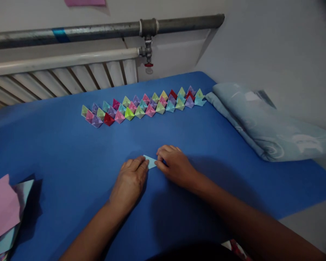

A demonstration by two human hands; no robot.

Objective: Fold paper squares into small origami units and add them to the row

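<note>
A small folded piece of light blue paper [151, 162] lies on the blue surface between my two hands. My left hand [132, 177] rests over its left side, fingers together and pressing the paper down. At the right corner, the thumb and curled fingers of my right hand [175, 164] pinch the paper's edge. Parts of the paper are hidden under the fingers. Beyond my hands, several folded paper boats [129, 114] in pink, purple, green, red, yellow and blue stand in close rows.
A stack of coloured paper sheets [2, 210], pink on top, sits at the left front. On the right lies a folded pale blue-green blanket [260, 123]. Behind the blue surface [70, 152] are a white radiator [92, 74] and a metal pipe [105, 32] with a red-handled valve [149, 64].
</note>
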